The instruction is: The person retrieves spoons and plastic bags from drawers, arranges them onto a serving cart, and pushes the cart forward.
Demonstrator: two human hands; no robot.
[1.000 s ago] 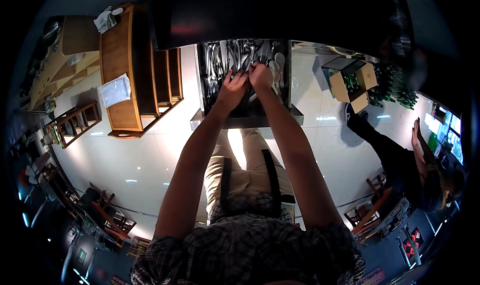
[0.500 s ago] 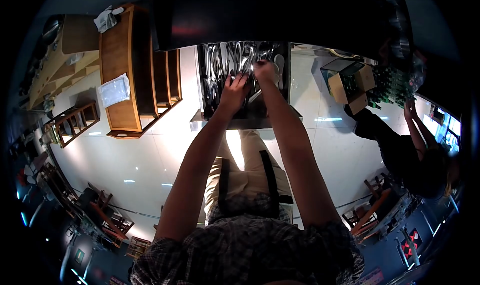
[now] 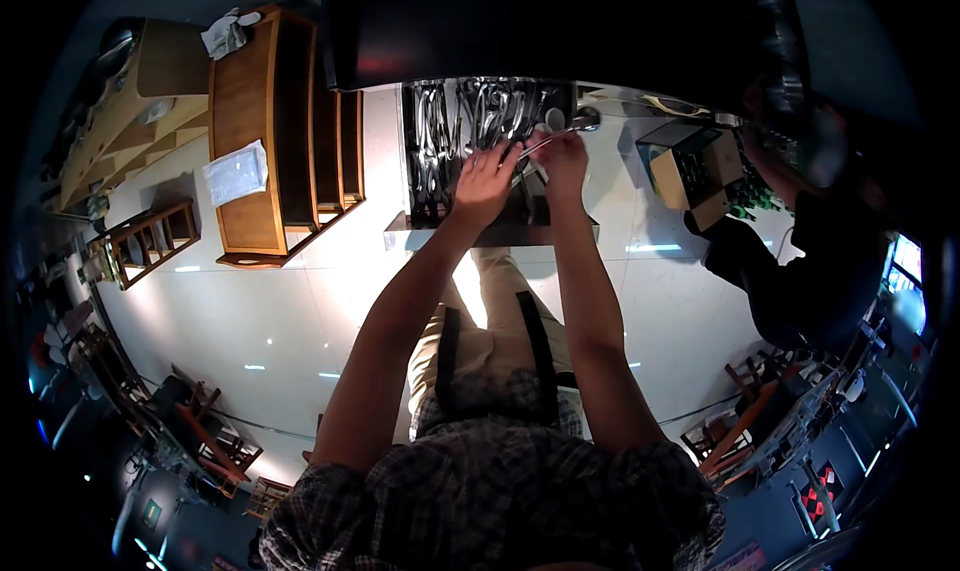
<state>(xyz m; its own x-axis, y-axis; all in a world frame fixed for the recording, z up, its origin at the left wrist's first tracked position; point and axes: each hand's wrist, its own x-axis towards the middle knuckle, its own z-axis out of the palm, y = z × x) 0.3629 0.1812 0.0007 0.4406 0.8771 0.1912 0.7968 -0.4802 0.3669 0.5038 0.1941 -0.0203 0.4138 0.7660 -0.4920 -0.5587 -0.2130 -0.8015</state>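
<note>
Shifted rightward, my right hand point(image 3: 567, 163) grips a metal spoon point(image 3: 587, 121) slantwise at the drawer point(image 3: 412, 235), probably angled to clear the cutlery point(image 3: 431, 121); my left hand point(image 3: 486, 187) meets its handle end, grip unclear.

Spoon point(image 3: 586, 121) handle partly hidden; drawer point(image 3: 520, 235) rear too

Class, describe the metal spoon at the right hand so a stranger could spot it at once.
Below the black surface is an open drawer. Over its right side, the right hand holds a metal spoon. Its rounded bowl juts past the drawer's right edge in this view, while the neighbouring cutlery lies inside.
</note>
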